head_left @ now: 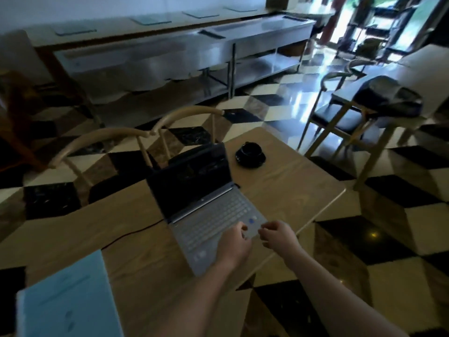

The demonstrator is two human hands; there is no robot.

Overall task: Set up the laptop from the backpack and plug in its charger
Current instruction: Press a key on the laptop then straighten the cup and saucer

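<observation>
Laptop (211, 210) open on table (291, 186), left hand (234, 244) and right hand (279, 235) loosely curled, empty, at its near corner.

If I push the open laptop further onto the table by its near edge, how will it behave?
The laptop should probably slide as one stiff slab on the smooth wooden table. Its upright screen may wobble at the hinge. The thin cable at its left side looks floppy and would likely drag along.

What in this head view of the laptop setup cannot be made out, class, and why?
- Cable: its far end leaves the table edge; no socket in view.
- Laptop screen: dark, on or off unclear.
- Left hand hides the palm rest beneath it.
- Blue folder: cut off by the frame edge, print blurred.
</observation>
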